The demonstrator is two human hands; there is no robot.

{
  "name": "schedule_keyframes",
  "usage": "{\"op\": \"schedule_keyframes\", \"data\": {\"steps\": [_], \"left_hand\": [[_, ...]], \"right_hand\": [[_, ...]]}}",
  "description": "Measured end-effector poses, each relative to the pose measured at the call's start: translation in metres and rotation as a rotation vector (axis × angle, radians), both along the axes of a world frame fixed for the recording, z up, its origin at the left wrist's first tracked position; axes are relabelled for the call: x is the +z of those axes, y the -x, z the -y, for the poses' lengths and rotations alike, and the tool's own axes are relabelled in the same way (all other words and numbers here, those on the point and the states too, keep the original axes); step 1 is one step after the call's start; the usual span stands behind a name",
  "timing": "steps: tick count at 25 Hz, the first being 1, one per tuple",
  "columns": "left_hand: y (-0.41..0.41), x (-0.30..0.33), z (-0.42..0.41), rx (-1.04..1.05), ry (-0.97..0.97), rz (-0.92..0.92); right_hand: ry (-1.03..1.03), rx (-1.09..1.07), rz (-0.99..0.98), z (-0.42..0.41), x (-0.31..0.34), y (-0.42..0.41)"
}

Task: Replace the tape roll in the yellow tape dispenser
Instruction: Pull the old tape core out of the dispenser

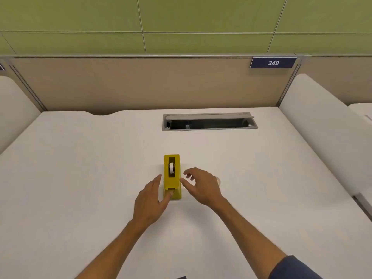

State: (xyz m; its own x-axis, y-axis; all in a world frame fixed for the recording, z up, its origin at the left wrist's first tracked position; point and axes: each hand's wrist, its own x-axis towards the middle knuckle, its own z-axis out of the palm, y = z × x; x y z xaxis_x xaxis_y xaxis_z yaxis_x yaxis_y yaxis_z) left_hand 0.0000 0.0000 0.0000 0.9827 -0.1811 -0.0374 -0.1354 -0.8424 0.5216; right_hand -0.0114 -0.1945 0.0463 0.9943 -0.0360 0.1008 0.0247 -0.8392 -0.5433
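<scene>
The yellow tape dispenser [172, 178] stands on the white desk [80, 168], its cutter end toward me. A small white tape roll [171, 167] sits in its slot. My left hand [150, 202] lies against the dispenser's left side, fingers spread, thumb touching the near end by the cutter. My right hand [202, 185] hovers just right of the dispenser with fingers apart, fingertips close to its right wall. Behind my right hand a small pale rounded object [218, 180] peeks out, mostly hidden.
An open grey cable tray [209, 122] is recessed in the desk behind the dispenser. A beige partition [141, 85] with a "249" plate [273, 62] closes the back. White rounded dividers [322, 125] flank both sides. A dark object's edge [181, 277] shows at the bottom.
</scene>
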Motion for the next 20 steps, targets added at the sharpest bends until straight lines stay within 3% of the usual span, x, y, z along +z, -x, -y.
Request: {"op": "schedule_keyframes", "data": {"steps": [10, 16, 20], "left_hand": [[-0.003, -0.021, 0.016, -0.021, 0.108, 0.096], [-0.008, -0.03, 0.03, 0.068, 0.169, 0.027], [-0.006, -0.04, 0.029, 0.054, 0.16, 0.065]], "right_hand": [[-0.009, 0.014, -0.041, -0.02, -0.01, -0.036], [0.018, 0.037, -0.044, -0.02, -0.013, -0.053], [0.136, 0.112, -0.036, -0.02, -0.01, -0.062]]}}
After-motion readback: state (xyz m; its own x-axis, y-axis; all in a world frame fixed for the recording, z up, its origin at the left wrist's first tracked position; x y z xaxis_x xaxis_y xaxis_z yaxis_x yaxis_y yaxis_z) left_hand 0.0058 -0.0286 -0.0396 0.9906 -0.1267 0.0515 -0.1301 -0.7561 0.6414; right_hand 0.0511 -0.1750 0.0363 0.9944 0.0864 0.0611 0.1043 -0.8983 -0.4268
